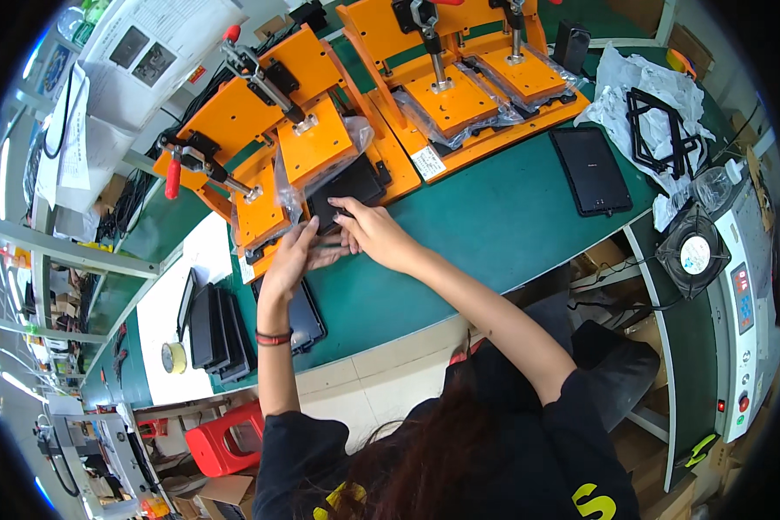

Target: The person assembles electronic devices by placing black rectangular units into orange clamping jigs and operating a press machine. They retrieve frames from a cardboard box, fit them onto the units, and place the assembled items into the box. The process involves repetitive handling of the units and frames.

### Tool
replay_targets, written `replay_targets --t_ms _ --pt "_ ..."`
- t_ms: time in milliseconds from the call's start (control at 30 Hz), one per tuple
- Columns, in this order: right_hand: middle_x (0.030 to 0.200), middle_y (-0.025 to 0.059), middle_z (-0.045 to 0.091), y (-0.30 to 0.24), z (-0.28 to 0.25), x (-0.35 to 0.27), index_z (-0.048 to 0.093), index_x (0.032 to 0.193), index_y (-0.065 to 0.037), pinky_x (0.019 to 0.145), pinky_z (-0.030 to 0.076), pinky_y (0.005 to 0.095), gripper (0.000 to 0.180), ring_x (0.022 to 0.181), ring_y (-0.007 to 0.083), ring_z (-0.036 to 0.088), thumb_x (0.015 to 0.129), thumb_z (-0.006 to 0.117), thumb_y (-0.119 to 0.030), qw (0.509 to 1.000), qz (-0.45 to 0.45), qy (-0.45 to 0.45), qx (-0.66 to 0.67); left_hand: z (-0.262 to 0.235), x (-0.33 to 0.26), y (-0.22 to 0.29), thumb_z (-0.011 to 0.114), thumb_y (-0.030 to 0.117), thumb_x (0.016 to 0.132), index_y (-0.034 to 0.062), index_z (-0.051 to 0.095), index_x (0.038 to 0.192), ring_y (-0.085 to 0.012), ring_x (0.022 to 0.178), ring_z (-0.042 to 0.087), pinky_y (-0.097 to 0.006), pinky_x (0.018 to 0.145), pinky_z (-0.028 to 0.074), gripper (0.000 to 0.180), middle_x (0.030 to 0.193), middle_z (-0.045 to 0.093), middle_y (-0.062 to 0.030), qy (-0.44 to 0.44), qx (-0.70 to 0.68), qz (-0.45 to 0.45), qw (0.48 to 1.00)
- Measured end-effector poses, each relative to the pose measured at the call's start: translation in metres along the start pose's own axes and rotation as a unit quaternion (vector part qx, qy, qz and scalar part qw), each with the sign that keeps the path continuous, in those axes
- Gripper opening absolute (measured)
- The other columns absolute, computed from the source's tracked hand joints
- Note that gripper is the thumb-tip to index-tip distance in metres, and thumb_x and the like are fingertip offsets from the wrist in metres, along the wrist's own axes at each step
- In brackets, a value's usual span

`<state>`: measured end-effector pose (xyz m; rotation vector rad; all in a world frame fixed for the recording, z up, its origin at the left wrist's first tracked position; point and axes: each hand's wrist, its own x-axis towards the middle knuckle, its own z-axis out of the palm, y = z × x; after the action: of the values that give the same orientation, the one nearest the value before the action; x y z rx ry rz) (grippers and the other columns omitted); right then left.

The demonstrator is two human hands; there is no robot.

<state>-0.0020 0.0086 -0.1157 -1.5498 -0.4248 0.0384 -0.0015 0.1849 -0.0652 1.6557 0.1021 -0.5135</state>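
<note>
A flat black tablet-like panel (352,184) lies tilted at the near side of the left orange clamping fixture (321,143), partly under its raised-looking middle pressing plate. My right hand (380,236) grips the panel's near edge, index finger over its top face. At the near left corner, my left hand (296,260) holds the panel between thumb and stretched fingers; those fingertips meet the right hand's. Clear plastic film (290,186) hangs around the pressing plates. What lies under the panel is hidden.
A second orange fixture (451,108) stands to the right. Beyond it lie a black tablet (591,171), black frames (659,130) on white wrapping and a fan (693,251). At left are stacked black panels (217,329), a tape roll (173,357) and a red stool (225,440).
</note>
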Motion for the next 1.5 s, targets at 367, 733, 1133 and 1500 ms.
replay_targets --t_ms 367,733,1133,1500 --pt "0.061 0.0121 0.061 0.004 -0.007 0.040 0.048 0.133 -0.006 0.043 0.050 0.0301 0.037 0.048 0.0165 0.060 0.098 0.047 -0.017 0.990 0.119 0.003 -0.078 0.011 -0.045 -0.020 0.041 0.027 0.101 -0.0028 0.045 0.122 -0.0204 0.078 0.068 -0.027 0.071 0.053 0.037 0.099 0.065 -0.0150 0.198 0.091 0.138 0.966" --pt "0.065 0.0190 0.061 -0.042 -0.013 -0.069 0.060 0.107 -0.005 0.058 0.049 0.0443 0.020 0.060 0.0364 0.061 0.092 0.049 -0.012 0.974 -0.099 -0.039 -0.201 -0.011 0.062 0.245 0.034 0.050 0.097 -0.0104 0.034 0.132 -0.0355 0.124 0.044 -0.041 0.110 0.027 0.070 0.130 0.046 -0.0308 0.238 0.262 0.347 0.869" --pt "0.077 0.0170 0.065 -0.034 -0.068 -0.136 0.060 0.108 -0.008 0.059 0.051 0.0418 0.019 0.063 0.0348 0.062 0.092 0.051 -0.010 0.981 -0.025 -0.041 -0.187 0.046 0.057 0.207 0.038 0.028 0.100 -0.0014 0.057 0.084 -0.0155 0.059 0.060 -0.029 0.056 0.045 0.038 0.064 0.059 -0.0088 0.149 0.553 0.411 0.709" --pt "0.090 0.0169 0.067 -0.062 -0.073 -0.168 0.061 0.108 -0.005 0.065 0.052 0.0393 0.020 0.073 0.0330 0.065 0.090 0.053 -0.008 0.979 -0.059 -0.025 -0.195 0.034 0.076 0.201 0.046 0.018 0.096 -0.0011 0.052 0.103 -0.0421 0.071 0.058 -0.049 0.061 0.046 0.021 0.073 0.058 -0.0235 0.177 0.687 0.491 0.506"
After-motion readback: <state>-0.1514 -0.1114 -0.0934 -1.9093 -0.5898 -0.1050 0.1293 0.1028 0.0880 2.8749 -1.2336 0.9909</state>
